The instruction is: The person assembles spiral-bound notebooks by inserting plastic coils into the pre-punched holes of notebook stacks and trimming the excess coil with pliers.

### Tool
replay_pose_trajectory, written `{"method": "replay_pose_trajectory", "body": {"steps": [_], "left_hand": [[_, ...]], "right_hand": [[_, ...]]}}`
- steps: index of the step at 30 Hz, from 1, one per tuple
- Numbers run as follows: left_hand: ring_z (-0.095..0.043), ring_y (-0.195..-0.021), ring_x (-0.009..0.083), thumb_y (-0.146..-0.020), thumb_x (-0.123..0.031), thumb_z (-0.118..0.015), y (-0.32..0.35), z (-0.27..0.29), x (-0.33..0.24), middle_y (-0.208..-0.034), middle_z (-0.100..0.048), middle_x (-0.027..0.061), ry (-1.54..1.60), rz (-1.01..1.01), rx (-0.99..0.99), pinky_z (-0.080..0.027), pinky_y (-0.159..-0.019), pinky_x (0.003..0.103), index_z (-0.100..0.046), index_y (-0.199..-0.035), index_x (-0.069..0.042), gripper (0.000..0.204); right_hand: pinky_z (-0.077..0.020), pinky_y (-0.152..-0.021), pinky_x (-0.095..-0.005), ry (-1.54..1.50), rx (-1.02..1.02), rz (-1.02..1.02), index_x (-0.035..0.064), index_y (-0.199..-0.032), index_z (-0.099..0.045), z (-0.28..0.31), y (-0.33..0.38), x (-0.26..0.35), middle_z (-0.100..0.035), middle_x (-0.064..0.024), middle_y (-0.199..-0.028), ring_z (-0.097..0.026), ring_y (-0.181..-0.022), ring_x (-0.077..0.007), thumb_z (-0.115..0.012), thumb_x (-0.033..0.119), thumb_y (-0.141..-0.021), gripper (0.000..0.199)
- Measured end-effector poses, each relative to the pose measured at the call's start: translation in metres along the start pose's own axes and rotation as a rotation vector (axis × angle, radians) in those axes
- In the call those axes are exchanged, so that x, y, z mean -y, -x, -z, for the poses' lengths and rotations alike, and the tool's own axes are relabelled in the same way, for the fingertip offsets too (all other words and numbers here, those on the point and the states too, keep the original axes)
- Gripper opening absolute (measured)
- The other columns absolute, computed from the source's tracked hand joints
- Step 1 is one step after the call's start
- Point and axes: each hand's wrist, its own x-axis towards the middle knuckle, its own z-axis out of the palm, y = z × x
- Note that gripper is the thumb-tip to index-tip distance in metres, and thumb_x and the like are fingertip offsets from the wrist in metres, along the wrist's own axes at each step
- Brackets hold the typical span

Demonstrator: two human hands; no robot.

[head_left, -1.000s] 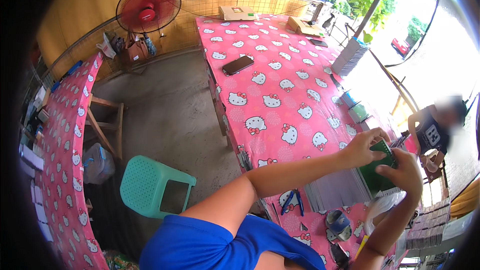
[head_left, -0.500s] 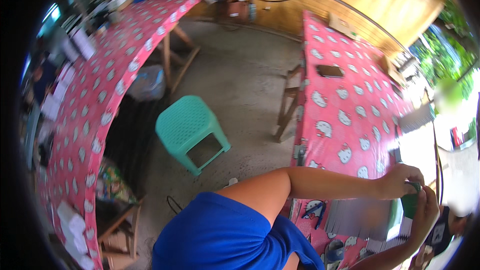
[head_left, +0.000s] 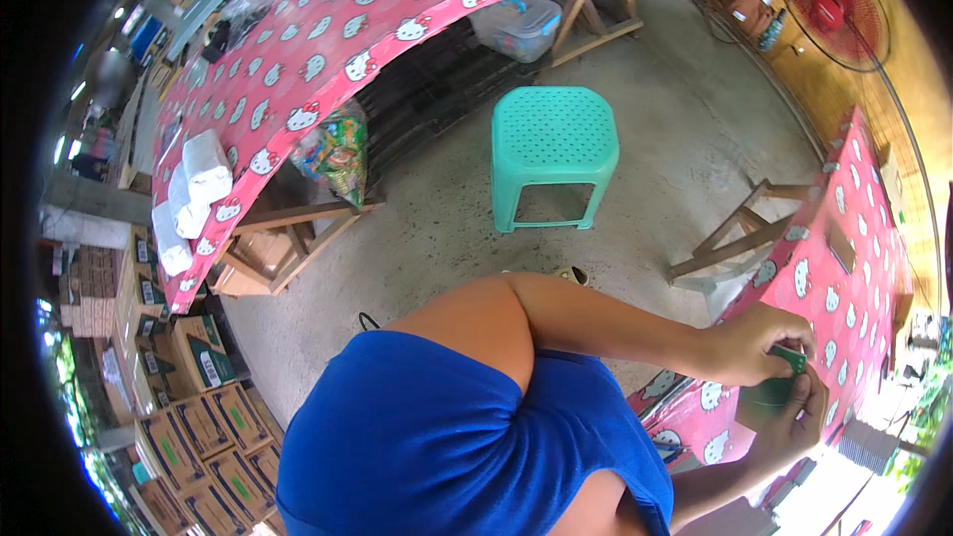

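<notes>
Item: small dark green flat packet (head_left: pixel 769 399), at about 4 o'clock in the head view, over the near edge of the pink patterned table (head_left: pixel 866 268) on the person's right.

Hands: left hand (head_left: pixel 749 345) closed in a pinch on the packet's upper corner, where a small green tab shows between the fingertips. Right hand (head_left: pixel 794 422) cupped beneath and behind the packet, fingers curled round its lower edge. Both grasping; neither free.

Progress, as judged: the packet is in hand and raised off the tablecloth, and the pinch at its top edge suggests the corner is being worked. Whether it is sealed, opened or folded cannot be told at this size. It has not been set down anywhere.

Surroundings:
- Turquoise plastic stool (head_left: pixel 554 151), 12 o'clock, standing alone on the concrete floor (head_left: pixel 685 129), well apart from both hands.
- Second long table (head_left: pixel 338 30) in the same pink cloth, 10 to 11 o'clock, with white wrapped bundles (head_left: pixel 189 199) at its near end.
- Stacked cardboard cartons (head_left: pixel 189 427), 8 o'clock.
- Red standing fan (head_left: pixel 832 5), 1 o'clock, by the yellow wall.
- Clear lidded storage box (head_left: pixel 521 25) under the far table.
</notes>
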Motion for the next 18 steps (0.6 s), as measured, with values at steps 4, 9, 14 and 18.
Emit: {"method": "replay_pose_trajectory", "body": {"steps": [4,9,14,18], "left_hand": [[-0.063,-0.093,0.0163,-0.076,0.000,-0.066,0.004,0.040,0.002,-0.094,-0.065,0.0102,-0.027,0.009,-0.124,-0.050,-0.081,0.029,-0.061,-0.103,0.000,0.028],[-0.063,-0.088,0.0202,-0.079,-0.007,-0.067,-0.018,0.068,0.006,-0.094,-0.063,0.0118,-0.213,-0.053,-0.150,-0.048,-0.079,0.032,-0.062,-0.100,0.000,0.024],[-0.063,-0.089,0.0180,-0.079,-0.003,-0.065,-0.038,0.086,0.016,-0.094,-0.064,0.0088,-0.091,0.017,-0.207,-0.049,-0.080,0.030,-0.061,-0.102,-0.001,0.024],[-0.064,-0.091,0.0164,-0.078,0.001,-0.064,-0.053,0.095,0.021,-0.097,-0.065,0.0081,-0.077,-0.018,-0.201,-0.050,-0.080,0.030,-0.059,-0.105,-0.002,0.028]], "right_hand": [[-0.0477,-0.074,-0.0290,-0.085,0.134,-0.035,-0.0006,-0.092,-0.065,-0.028,-0.025,0.017,-0.063,-0.0068,-0.087,-0.059,-0.082,-0.0149,-0.061,0.007,-0.085,0.012],[-0.0482,-0.074,-0.0295,-0.178,0.058,-0.005,-0.0009,-0.096,-0.066,-0.064,-0.051,0.021,-0.065,-0.0073,-0.086,-0.060,-0.081,-0.0139,-0.063,0.006,-0.084,0.015],[-0.0467,-0.072,-0.0279,-0.245,0.211,-0.132,-0.0008,-0.098,-0.065,-0.082,-0.080,0.020,-0.064,-0.0061,-0.085,-0.057,-0.076,-0.0125,-0.066,0.014,-0.084,0.020],[-0.0467,-0.072,-0.0282,-0.255,0.174,-0.108,-0.0007,-0.096,-0.065,-0.092,-0.093,0.004,-0.064,-0.0063,-0.085,-0.057,-0.077,-0.0129,-0.065,0.014,-0.085,0.019]]}}
